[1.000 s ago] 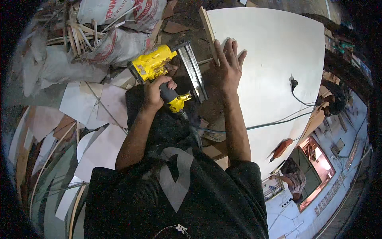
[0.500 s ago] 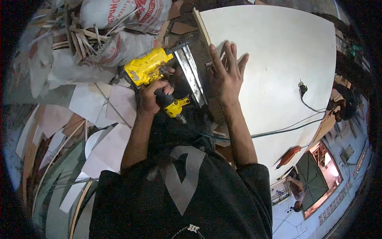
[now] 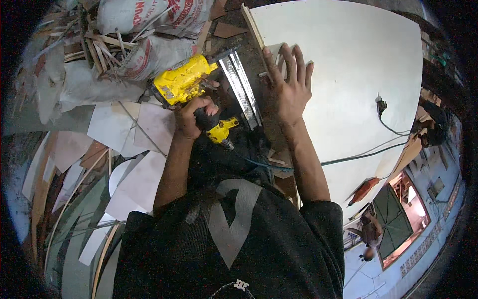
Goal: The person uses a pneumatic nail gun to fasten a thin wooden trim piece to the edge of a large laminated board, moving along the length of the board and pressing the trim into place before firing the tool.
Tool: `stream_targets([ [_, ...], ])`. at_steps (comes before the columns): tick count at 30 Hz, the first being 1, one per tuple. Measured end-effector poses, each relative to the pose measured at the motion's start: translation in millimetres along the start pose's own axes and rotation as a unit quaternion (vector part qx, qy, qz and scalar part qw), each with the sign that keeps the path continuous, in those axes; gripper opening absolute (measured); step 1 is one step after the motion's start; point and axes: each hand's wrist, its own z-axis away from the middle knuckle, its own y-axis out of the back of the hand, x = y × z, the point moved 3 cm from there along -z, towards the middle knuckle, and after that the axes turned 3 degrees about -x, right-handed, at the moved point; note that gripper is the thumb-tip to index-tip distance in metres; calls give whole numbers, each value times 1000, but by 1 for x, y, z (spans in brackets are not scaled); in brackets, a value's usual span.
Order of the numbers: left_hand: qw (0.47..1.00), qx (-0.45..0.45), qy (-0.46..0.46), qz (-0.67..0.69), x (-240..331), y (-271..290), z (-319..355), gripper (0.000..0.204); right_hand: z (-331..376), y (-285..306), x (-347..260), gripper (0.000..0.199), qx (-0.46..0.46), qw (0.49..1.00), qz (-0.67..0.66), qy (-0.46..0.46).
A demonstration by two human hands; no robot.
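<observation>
A yellow nail gun with a black grip and a long silver magazine is held by my left hand, its fingers wrapped round the grip. The tool hangs left of a large white panel, apart from it. My right hand lies at the panel's left edge, fingers stretched and spread over the surface. Just ahead of those fingertips, a pale wooden strip runs along the same edge. From the tool's lower end an air hose leads right, passing under my right forearm and across the panel.
On the panel lie a black plug with cord and an orange-red power tool. Stuffed white sacks and wood scraps fill the far left. Offcut boards pile up at left. Another person is at lower right.
My right hand has shifted slightly up and right along the panel's edge. The nail gun, still in my left hand, has barely moved. The other person's posture has changed.
</observation>
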Motion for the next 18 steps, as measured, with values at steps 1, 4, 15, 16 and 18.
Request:
stream_targets([
  [1,1000,8,7,6,1,-1,0,42,0,-1,0,61,-4,1000,1,-1],
  [4,996,44,-54,-53,2,-12,2,37,2,-4,1,61,9,1000,12,9],
  [15,994,15,-85,-72,5,-14,1,23,1,-6,1,55,53,998,-9,12],
  [16,994,54,-73,-57,5,-17,1,35,1,-5,2,55,53,999,-3,13],
  [18,990,24,-94,-103,4,-11,1,36,0,-3,2,54,57,998,-14,12],
])
